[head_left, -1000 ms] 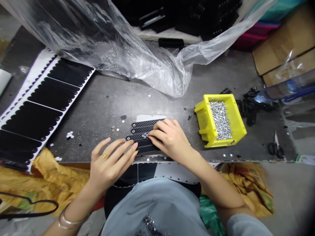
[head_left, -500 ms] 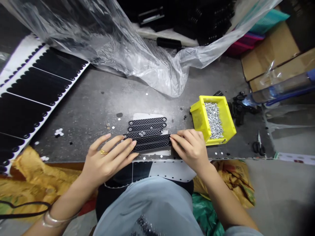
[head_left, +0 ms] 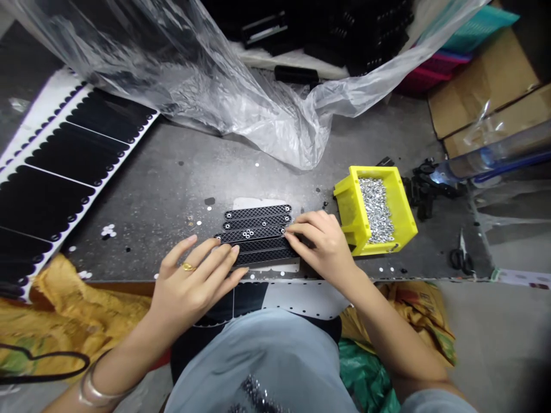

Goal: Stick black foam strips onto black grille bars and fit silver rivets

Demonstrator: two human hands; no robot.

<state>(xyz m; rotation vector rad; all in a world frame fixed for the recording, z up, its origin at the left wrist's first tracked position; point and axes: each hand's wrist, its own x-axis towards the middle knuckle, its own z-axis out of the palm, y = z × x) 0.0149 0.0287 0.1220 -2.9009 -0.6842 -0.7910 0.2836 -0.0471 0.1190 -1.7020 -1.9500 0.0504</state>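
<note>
Several black textured plastic strips (head_left: 257,220) lie side by side on the grey table (head_left: 172,183) near its front edge. A few small silver nuts (head_left: 247,234) rest on the middle strip. My left hand (head_left: 193,284) lies flat with fingers stretched out, its fingertips pressing the left ends of the nearest strips. My right hand (head_left: 321,244) is at the strips' right ends, fingers pinched together at the end of the middle strip; what they pinch is too small to see. A yellow bin (head_left: 357,221) full of silver nuts stands just right of that hand.
A long white sheet of black adhesive pads (head_left: 64,172) runs along the left. A clear plastic bag (head_left: 241,97) of black parts fills the back. Scissors (head_left: 460,255), loose black parts (head_left: 424,192) and cardboard boxes (head_left: 482,86) sit at the right. Yellow cloth (head_left: 64,310) hangs below the table edge.
My right hand went from the middle of the strips to their right ends, then up a little to the middle strip's end. My left hand stayed put.
</note>
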